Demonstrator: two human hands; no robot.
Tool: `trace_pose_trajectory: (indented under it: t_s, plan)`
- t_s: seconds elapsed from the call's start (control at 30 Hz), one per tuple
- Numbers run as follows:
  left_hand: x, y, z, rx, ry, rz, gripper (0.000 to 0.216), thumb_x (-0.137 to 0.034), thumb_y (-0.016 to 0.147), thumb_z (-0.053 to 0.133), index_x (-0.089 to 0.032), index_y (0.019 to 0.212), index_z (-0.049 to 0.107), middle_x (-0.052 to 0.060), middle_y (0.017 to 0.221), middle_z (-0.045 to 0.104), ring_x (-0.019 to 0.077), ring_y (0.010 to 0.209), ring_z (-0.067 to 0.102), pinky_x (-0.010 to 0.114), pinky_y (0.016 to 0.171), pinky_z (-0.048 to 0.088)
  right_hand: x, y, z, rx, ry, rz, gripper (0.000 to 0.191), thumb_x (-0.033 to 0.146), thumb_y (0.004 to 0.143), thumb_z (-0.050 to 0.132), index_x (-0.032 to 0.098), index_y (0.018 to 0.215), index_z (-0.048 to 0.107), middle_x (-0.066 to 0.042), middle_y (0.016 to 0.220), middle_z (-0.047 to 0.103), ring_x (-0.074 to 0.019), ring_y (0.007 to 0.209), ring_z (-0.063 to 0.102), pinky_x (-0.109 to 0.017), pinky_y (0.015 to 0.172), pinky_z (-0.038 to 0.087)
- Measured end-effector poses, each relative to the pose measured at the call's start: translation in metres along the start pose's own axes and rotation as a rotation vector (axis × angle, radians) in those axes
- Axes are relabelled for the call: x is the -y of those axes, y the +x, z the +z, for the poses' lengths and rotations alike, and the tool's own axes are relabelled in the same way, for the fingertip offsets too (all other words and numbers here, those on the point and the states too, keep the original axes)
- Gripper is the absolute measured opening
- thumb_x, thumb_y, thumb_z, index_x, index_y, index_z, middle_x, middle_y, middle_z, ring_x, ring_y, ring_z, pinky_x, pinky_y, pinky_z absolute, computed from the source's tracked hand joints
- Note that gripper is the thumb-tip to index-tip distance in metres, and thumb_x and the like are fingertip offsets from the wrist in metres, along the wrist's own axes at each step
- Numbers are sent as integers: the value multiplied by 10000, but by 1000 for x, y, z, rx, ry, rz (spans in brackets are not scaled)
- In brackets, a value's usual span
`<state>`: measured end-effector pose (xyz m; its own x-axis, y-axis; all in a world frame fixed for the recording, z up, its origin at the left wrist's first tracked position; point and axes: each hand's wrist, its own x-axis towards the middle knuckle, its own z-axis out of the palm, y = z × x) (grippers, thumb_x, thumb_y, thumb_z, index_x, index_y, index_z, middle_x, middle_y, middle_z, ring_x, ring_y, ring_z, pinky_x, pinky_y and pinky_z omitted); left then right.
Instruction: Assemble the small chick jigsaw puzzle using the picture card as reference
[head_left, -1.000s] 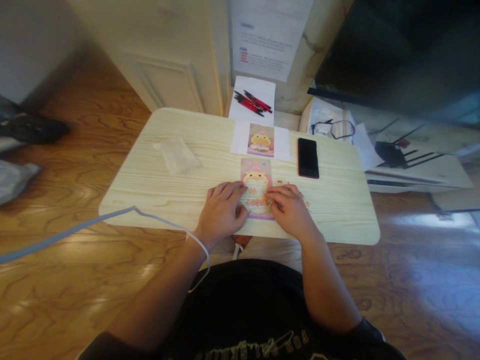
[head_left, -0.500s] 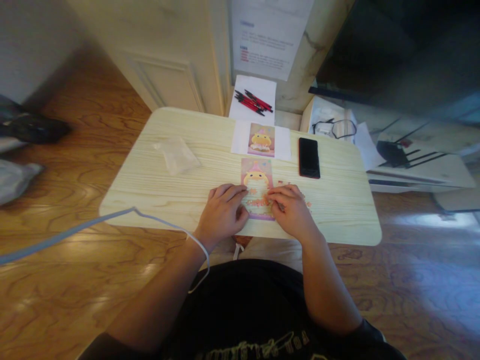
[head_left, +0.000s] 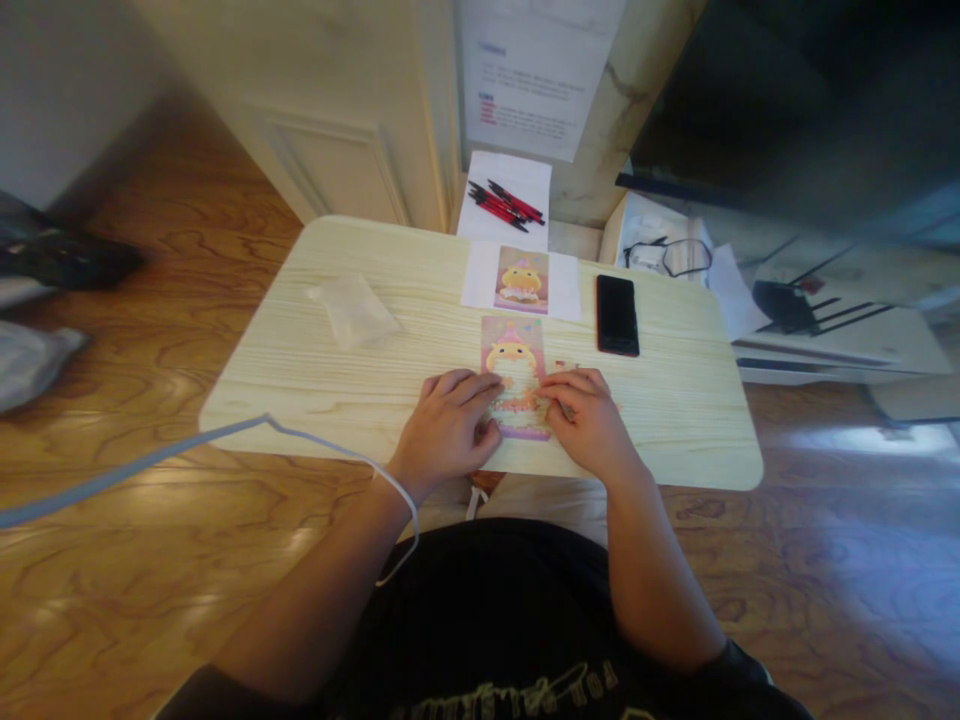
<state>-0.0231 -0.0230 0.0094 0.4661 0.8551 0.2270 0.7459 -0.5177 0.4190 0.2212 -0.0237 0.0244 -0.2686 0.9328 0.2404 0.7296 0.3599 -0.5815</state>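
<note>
A cartoon picture card (head_left: 512, 345) with a yellow figure in a pink hat lies near the table's front edge; its middle looks pale, with small orange bits (head_left: 514, 405) across the lower part. Over the card's left edge rests my left hand (head_left: 450, 420), fingers stretched and fingertips touching it. My right hand (head_left: 589, 415) is at the card's right side, thumb and forefinger pinched together over it. Whatever small thing is between those fingertips is too blurred to name. Small loose bits (head_left: 564, 364) lie beside my right hand, partly hidden by it.
Behind the card, a similar picture (head_left: 523, 280) lies on white paper (head_left: 478, 275). A black phone (head_left: 617, 315) lies to the right, a clear plastic bag (head_left: 356, 312) to the left. Several red pens (head_left: 506, 205) sit beyond the table (head_left: 292, 380). A cord (head_left: 315, 438) runs to my left wrist.
My left fingertips have slid slightly right over the card. My right hand has shifted a little to the right, still pinched.
</note>
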Motion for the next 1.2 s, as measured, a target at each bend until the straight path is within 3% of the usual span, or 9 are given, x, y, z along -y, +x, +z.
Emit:
trace_pose_trajectory:
  t_s: [0.33, 0.5, 0.7, 0.93, 1.2]
  plan:
    - [0, -1, 0, 0, -16, 29, 470, -256, 858, 622, -261, 1323, 693, 51, 1420, 683, 329, 1286, 581, 540, 1062, 429, -24, -8, -21, -52, -16, 34, 328, 83, 898, 595, 273, 1078, 792, -33, 1157, 768, -286, 1149, 604, -511, 1063, 494]
    - [-2, 1, -2, 27, -1, 49, 398, -340, 913, 615, -259, 1295, 693, 60, 1391, 696, 312, 1266, 608, 529, 1059, 431, -37, -14, -31, -40, -24, 104, 284, 127, 899, 614, 253, 1084, 788, -48, 1134, 766, -290, 1119, 617, -507, 1029, 512]
    - [-9, 11, 1, 21, -12, 63, 467, -392, 907, 642, -276, 1359, 643, 67, 1435, 665, 317, 1308, 590, 515, 1089, 420, -47, -18, -42, -53, -39, 137, 274, 168, 922, 618, 247, 1126, 783, -70, 1145, 747, -296, 1131, 618, -495, 1025, 520]
    - [-18, 16, 7, 3, -18, 71, 546, -519, 899, 669, -274, 1385, 624, 93, 1429, 655, 339, 1288, 590, 518, 1084, 421, -40, -15, -35, -51, -79, 177, 214, 213, 936, 652, 239, 1099, 789, -94, 1081, 715, -299, 1079, 634, -488, 985, 540]
    - [4, -5, -1, -20, 6, 23, 529, -494, 884, 684, -266, 1358, 633, 92, 1373, 672, 321, 1235, 610, 497, 1059, 444, -24, -10, -24, -16, -40, 129, 195, 192, 959, 637, 220, 1082, 786, -89, 1062, 705, -285, 1069, 627, -466, 985, 534]
